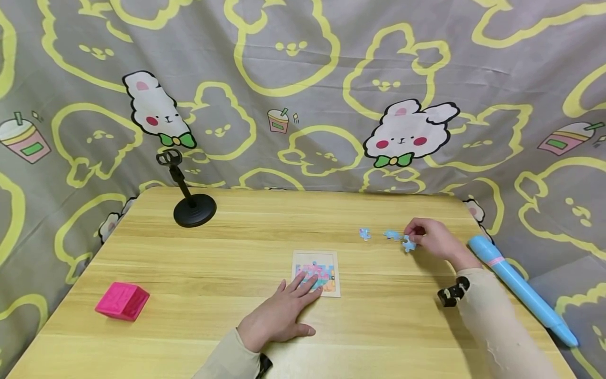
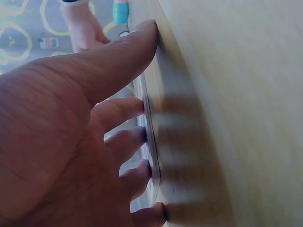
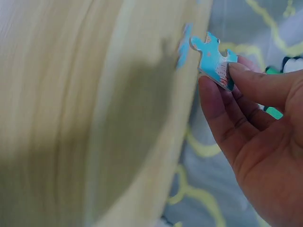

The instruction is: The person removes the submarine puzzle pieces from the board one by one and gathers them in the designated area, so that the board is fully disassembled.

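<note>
My right hand (image 1: 433, 239) pinches a light blue puzzle piece (image 3: 216, 64) between thumb and fingers; in the right wrist view it is held up off the table. Two loose puzzle pieces lie beside it: a blue one (image 1: 391, 235) close to the fingertips and a blue and pink one (image 1: 364, 233) farther left. My left hand (image 1: 284, 310) rests with spread, straight fingers on the lower part of a small framed puzzle (image 1: 315, 256). Pink, blue and orange pieces fill the puzzle's lower part, partly hidden under the fingers, and its upper part shows bare board.
A bright pink block (image 1: 122, 301) sits at the left of the wooden table (image 1: 213, 316). A black stand (image 1: 195, 210) with a round base is at the back left. Along the right edge lies a long blue pen-shaped object (image 1: 523, 289). A patterned curtain (image 1: 303, 116) hangs behind.
</note>
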The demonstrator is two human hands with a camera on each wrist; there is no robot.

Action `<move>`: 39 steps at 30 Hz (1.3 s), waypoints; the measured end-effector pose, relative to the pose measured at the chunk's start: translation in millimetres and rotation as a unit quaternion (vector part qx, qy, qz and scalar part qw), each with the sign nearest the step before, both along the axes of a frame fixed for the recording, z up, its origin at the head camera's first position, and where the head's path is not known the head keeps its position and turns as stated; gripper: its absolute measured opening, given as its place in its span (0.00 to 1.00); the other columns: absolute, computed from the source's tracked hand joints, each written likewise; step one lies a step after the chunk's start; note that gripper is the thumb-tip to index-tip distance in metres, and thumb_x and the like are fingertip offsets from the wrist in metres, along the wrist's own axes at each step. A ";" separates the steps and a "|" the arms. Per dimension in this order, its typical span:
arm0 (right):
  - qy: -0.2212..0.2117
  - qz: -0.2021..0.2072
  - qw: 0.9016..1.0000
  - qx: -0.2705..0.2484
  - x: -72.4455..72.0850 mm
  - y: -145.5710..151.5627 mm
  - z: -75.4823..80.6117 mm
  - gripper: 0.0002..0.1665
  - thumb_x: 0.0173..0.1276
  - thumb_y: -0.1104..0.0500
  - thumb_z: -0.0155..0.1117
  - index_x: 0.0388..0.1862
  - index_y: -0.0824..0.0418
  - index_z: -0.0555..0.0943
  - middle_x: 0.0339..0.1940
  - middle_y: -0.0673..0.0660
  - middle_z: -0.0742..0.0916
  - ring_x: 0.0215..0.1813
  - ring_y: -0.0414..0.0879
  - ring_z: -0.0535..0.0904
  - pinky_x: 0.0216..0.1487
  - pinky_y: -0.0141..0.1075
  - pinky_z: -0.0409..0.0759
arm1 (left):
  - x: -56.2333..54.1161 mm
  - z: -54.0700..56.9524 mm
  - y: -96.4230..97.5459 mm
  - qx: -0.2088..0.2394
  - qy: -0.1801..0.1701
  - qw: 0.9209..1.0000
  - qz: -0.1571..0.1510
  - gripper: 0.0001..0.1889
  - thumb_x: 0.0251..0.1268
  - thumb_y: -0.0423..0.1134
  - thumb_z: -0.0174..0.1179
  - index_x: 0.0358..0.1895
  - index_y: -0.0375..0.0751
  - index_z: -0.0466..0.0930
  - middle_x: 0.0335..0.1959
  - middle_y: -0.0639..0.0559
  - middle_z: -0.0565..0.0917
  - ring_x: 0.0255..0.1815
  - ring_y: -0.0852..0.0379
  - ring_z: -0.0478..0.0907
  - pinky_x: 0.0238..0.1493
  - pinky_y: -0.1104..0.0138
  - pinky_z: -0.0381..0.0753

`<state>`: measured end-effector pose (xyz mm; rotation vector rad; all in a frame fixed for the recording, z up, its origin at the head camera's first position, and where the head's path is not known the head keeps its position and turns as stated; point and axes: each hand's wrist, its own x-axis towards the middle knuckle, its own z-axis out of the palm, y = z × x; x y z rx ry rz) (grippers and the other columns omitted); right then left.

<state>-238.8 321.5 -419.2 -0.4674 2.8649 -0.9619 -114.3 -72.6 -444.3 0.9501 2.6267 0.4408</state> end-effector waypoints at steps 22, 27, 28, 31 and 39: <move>-0.036 -0.016 0.998 0.042 -27.8 45.8 -16.9 0.07 0.68 0.73 0.55 0.38 0.70 0.80 0.31 0.56 0.81 0.33 0.47 0.73 0.34 0.38 0.73 | -0.4 0.9 -0.7 0.012 -0.008 1.000 -0.001 0.42 0.62 0.54 0.66 0.77 0.47 0.59 0.79 0.48 0.52 0.78 0.46 0.41 0.71 0.43 0.52; -0.026 -0.026 0.997 0.066 -28.1 45.6 -17.5 0.06 0.69 0.71 0.56 0.39 0.70 0.80 0.33 0.59 0.82 0.36 0.50 0.75 0.39 0.44 0.73 | 0.1 2.3 -0.4 0.011 -0.004 1.000 -0.002 0.42 0.62 0.54 0.66 0.77 0.46 0.59 0.78 0.48 0.53 0.78 0.46 0.42 0.71 0.43 0.52; -0.023 -0.029 0.997 0.071 -27.4 44.1 -17.0 0.05 0.69 0.71 0.57 0.39 0.70 0.80 0.34 0.59 0.82 0.37 0.51 0.75 0.40 0.45 0.74 | 0.2 2.6 -0.3 0.011 -0.004 1.000 -0.002 0.42 0.62 0.54 0.66 0.77 0.46 0.59 0.78 0.48 0.53 0.78 0.46 0.42 0.70 0.43 0.52; -0.016 -0.035 0.996 0.079 -23.8 36.4 -14.9 0.06 0.70 0.68 0.58 0.40 0.70 0.80 0.36 0.61 0.82 0.39 0.54 0.76 0.41 0.48 0.74 | 0.6 3.0 -0.3 0.010 -0.002 1.000 -0.002 0.42 0.62 0.54 0.66 0.77 0.46 0.59 0.78 0.48 0.53 0.78 0.46 0.42 0.70 0.43 0.52; 0.010 -0.013 0.998 0.056 -7.7 -10.6 -12.1 0.08 0.73 0.64 0.57 0.45 0.68 0.80 0.40 0.59 0.80 0.42 0.53 0.77 0.43 0.48 0.76 | 0.0 2.1 -0.4 0.006 -0.003 1.000 -0.002 0.42 0.62 0.54 0.65 0.77 0.46 0.59 0.79 0.48 0.52 0.78 0.46 0.41 0.71 0.43 0.52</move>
